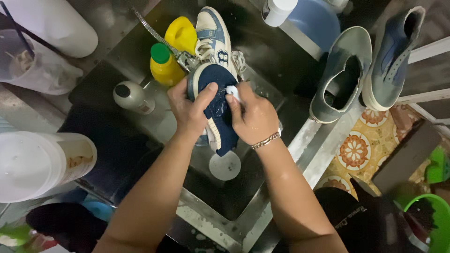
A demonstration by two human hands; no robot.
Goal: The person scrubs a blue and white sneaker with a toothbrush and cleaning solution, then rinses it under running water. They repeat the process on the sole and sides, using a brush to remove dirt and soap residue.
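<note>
1. We look down into a dark steel sink (262,61), wet and dim; its rim runs pale along the lower right.
2. Right of the sink, patterned floor tiles (361,150) show orange flowers on yellow.
3. Our left hand (187,110) wraps the navy shoe (218,112) over the sink, thumb laid across the upper.
4. Our right hand (253,117) curls shut on something small and white (233,91) pressed to the shoe; we cannot tell what it is. A bracelet (265,140) sits on that wrist.
5. A second shoe (213,33), white and blue, lies in the basin just behind the navy one.
6. Two yellow bottles (173,51) stand at the sink's left, a metal hose (154,33) crossing them; a grey bottle (133,96) lies nearby.
7. A pair of grey shoes (365,65) stands on the right edge, well apart from the hands.
8. A round white disc (225,165) lies under the navy shoe.
9. White containers (42,164) at left are cut off by the frame; the corners are too dark to read.
</note>
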